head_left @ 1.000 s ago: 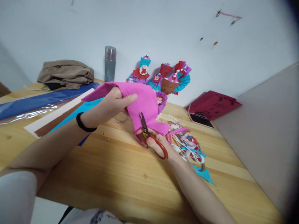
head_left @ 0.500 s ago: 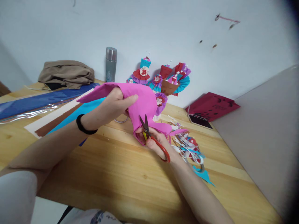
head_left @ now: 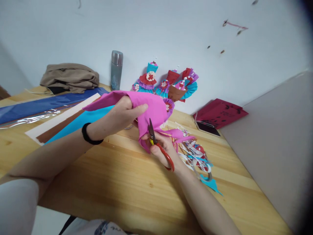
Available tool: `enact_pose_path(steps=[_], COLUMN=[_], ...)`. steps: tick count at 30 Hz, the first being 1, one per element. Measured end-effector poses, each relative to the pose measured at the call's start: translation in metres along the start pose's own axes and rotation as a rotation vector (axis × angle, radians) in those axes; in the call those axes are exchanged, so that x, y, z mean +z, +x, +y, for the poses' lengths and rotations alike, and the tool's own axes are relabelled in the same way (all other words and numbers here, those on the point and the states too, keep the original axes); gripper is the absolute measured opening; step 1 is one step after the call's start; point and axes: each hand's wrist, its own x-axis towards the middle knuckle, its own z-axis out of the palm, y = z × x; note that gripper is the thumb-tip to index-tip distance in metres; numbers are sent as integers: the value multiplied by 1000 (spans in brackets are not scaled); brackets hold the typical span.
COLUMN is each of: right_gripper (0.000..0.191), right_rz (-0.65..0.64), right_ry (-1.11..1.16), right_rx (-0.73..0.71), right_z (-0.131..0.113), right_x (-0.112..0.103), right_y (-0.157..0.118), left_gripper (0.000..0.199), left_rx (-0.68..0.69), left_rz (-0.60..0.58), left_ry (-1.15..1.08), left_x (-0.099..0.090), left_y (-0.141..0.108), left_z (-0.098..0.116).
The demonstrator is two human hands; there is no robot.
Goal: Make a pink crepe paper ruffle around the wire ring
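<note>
My left hand (head_left: 128,112) grips a large sheet of bright pink crepe paper (head_left: 155,106) between thumb and fingers, holding it up above the table. Its far end droops to the left. In my right hand (head_left: 162,147) is a pair of scissors (head_left: 161,151) with red handles and dark blades. The blades point up and lie against the lower part of the pink sheet, nearly together. A narrow pink strip trails off to the right over my right hand. Some of my fingers are hidden behind the paper.
Paper scraps (head_left: 197,153) lie on the right of the wooden table (head_left: 114,182). Behind stand a flask (head_left: 116,70) and frilly paper decorations (head_left: 148,78). Coloured paper sheets (head_left: 80,124) and a brown cloth (head_left: 69,76) are on the left. A phone (head_left: 207,128) leans by a red bag (head_left: 220,113).
The scissor blades have gone from spread to nearly together at the pink paper. The view has shifted slightly; my left hand still holds the sheet.
</note>
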Motion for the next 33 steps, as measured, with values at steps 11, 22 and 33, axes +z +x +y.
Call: enact_pose_path(steps=[11,22,33], right_gripper=[54,50,50], right_rz=[123,108,47], right_ry=[-153,-182,-84], right_rx=[57,22,126], right_z=[10,8,13], right_x=[0,-6,-9], right_y=[1,2,-2], left_gripper=[7,57,45], left_rx=[-18,-362,-416], left_rz=[-44,-203,102], left_ry=[-113,-706,-663], left_x=[1,-1,7], left_y=[1,14,22], left_z=[1,-6,-19])
